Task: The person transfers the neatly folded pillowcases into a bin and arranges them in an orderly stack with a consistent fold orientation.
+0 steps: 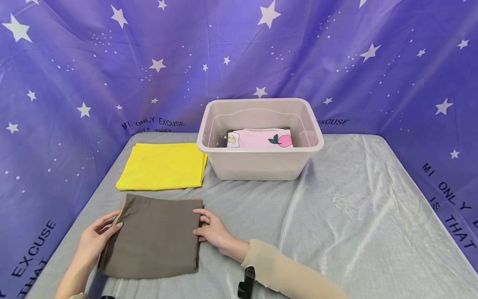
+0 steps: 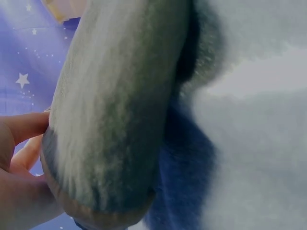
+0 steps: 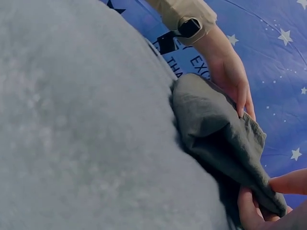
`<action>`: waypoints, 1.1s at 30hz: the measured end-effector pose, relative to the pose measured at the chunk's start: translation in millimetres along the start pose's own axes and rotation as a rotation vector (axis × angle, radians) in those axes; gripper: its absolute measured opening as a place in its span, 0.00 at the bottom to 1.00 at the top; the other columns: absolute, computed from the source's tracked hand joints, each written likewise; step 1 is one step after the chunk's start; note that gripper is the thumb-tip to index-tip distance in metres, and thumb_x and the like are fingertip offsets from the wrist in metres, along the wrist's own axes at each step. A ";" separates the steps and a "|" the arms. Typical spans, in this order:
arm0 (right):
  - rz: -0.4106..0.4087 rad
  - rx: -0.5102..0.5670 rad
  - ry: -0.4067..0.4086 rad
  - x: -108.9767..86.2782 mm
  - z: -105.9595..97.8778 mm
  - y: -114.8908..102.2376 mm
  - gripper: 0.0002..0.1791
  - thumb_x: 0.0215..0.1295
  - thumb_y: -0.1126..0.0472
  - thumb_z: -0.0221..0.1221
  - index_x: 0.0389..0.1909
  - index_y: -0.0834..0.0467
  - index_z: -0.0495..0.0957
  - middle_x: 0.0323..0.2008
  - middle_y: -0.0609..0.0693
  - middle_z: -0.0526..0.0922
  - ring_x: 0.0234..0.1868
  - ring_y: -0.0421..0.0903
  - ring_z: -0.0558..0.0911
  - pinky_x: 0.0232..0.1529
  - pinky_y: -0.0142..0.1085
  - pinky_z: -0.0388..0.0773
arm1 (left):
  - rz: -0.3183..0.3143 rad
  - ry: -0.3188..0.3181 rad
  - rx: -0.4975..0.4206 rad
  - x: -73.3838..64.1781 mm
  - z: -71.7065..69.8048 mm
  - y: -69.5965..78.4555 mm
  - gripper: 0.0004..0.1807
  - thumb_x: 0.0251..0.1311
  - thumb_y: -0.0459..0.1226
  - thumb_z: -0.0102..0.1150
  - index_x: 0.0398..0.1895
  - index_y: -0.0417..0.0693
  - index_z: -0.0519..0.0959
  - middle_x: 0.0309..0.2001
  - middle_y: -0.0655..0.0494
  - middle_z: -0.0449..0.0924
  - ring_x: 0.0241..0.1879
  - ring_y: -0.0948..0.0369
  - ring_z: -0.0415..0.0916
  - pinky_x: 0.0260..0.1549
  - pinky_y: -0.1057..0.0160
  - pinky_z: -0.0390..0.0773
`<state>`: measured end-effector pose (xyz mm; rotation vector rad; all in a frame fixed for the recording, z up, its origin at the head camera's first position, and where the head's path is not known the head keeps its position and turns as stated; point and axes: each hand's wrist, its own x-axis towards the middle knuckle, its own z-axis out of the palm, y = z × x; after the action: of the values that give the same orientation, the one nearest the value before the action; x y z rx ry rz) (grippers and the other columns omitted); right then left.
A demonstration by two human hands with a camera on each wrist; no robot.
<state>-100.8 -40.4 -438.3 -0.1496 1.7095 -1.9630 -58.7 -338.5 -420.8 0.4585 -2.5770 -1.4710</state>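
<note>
A folded dark brown cloth [image 1: 157, 241] lies near the front left of the grey-covered surface. At its left edge my left hand [image 1: 93, 236] pinches the fabric between thumb and fingers. My right hand [image 1: 215, 232] holds the opposite edge, thumb on the near side and fingers around the border. The left wrist view has the folded edge of the cloth [image 2: 115, 110] bulging close to the camera, with my left hand [image 2: 21, 177] beside it. From the right wrist, the layers of the cloth [image 3: 211, 115] sag open between the two hands.
Behind the brown cloth lies a folded yellow cloth [image 1: 162, 168]. A light grey plastic bin [image 1: 257, 166] stands at the back middle, holding a folded pink cloth [image 1: 254, 139] with a fruit print. Purple star-patterned curtains [image 1: 239, 50] hang around the grey velvety cover [image 1: 354, 232].
</note>
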 end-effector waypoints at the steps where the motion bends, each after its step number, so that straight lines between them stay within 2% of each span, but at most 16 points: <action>1: -0.002 0.003 -0.001 -0.4 -0.7 -1.2 0.29 0.51 0.77 0.54 0.56 0.56 0.67 0.41 0.50 0.76 0.23 0.38 0.75 0.27 0.34 0.76 | 0.001 -0.003 -0.026 -0.5 0.0 1.7 0.23 0.54 0.41 0.59 0.55 0.50 0.72 0.40 0.84 0.66 0.38 0.81 0.64 0.30 0.79 0.70; 8: -0.032 0.068 0.022 -1.5 -7.5 -10.7 0.29 0.50 0.76 0.54 0.56 0.59 0.67 0.41 0.53 0.77 0.25 0.38 0.75 0.27 0.34 0.76 | -0.049 -0.041 -0.257 -3.4 1.8 13.6 0.22 0.51 0.36 0.61 0.52 0.54 0.75 0.39 0.78 0.70 0.38 0.78 0.67 0.28 0.77 0.72; 10: -0.033 0.080 0.019 -2.1 -10.7 -14.1 0.28 0.50 0.76 0.54 0.56 0.60 0.67 0.41 0.54 0.77 0.26 0.39 0.76 0.27 0.34 0.75 | -0.072 -0.052 -0.262 -2.4 2.8 13.7 0.23 0.51 0.37 0.61 0.54 0.54 0.73 0.40 0.76 0.70 0.40 0.77 0.66 0.28 0.75 0.73; 13: -0.025 0.087 0.015 -6.0 -14.2 -22.8 0.27 0.51 0.76 0.53 0.56 0.62 0.66 0.42 0.56 0.77 0.27 0.39 0.76 0.28 0.34 0.75 | -0.070 -0.050 -0.269 2.8 4.7 1.3 0.25 0.50 0.40 0.62 0.54 0.54 0.73 0.41 0.74 0.70 0.40 0.76 0.66 0.27 0.73 0.74; 15: -0.025 0.095 0.017 -6.3 -16.3 -24.3 0.27 0.51 0.75 0.53 0.56 0.62 0.67 0.42 0.56 0.77 0.27 0.39 0.76 0.27 0.33 0.75 | -0.083 -0.048 -0.270 2.9 6.2 2.7 0.25 0.50 0.40 0.62 0.55 0.54 0.72 0.40 0.73 0.70 0.40 0.75 0.67 0.28 0.73 0.74; 17: -0.024 0.101 0.022 -5.9 -18.3 -24.6 0.27 0.51 0.74 0.54 0.55 0.62 0.67 0.42 0.55 0.78 0.26 0.39 0.76 0.27 0.32 0.74 | -0.074 -0.054 -0.318 7.6 7.2 -8.7 0.27 0.49 0.40 0.63 0.55 0.52 0.72 0.41 0.69 0.71 0.38 0.74 0.70 0.28 0.72 0.75; 20: -0.035 0.117 0.028 -1.8 -21.7 -20.8 0.27 0.51 0.73 0.54 0.56 0.61 0.67 0.41 0.54 0.78 0.26 0.39 0.76 0.26 0.31 0.74 | -0.103 -0.062 -0.354 12.4 8.8 -16.4 0.29 0.48 0.40 0.63 0.57 0.51 0.70 0.43 0.65 0.72 0.37 0.71 0.72 0.28 0.69 0.76; 22: -0.037 0.121 0.028 -1.4 -23.5 -22.7 0.27 0.52 0.73 0.54 0.56 0.61 0.67 0.42 0.55 0.78 0.26 0.38 0.76 0.26 0.30 0.73 | -0.097 -0.057 -0.371 19.2 10.2 -31.0 0.30 0.47 0.42 0.64 0.57 0.51 0.70 0.44 0.63 0.72 0.37 0.70 0.73 0.28 0.67 0.76; 29: -0.114 0.136 0.003 -6.4 -30.7 -32.2 0.24 0.51 0.71 0.55 0.53 0.60 0.70 0.39 0.53 0.79 0.26 0.37 0.77 0.27 0.30 0.74 | -0.101 -0.042 -0.387 23.2 14.4 -28.2 0.30 0.47 0.41 0.64 0.57 0.51 0.70 0.44 0.61 0.73 0.39 0.69 0.72 0.28 0.67 0.76; 33: -0.121 0.148 0.013 -8.3 -33.6 -37.4 0.24 0.51 0.71 0.55 0.53 0.61 0.70 0.37 0.51 0.79 0.26 0.36 0.76 0.25 0.28 0.73 | -0.109 -0.034 -0.362 27.5 17.5 -29.9 0.30 0.48 0.43 0.63 0.57 0.54 0.70 0.47 0.58 0.71 0.42 0.67 0.71 0.30 0.69 0.75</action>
<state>-119.3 -4.5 -407.3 -0.1915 1.5895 -2.1744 -83.5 -347.5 -456.3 0.5328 -2.2645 -1.9448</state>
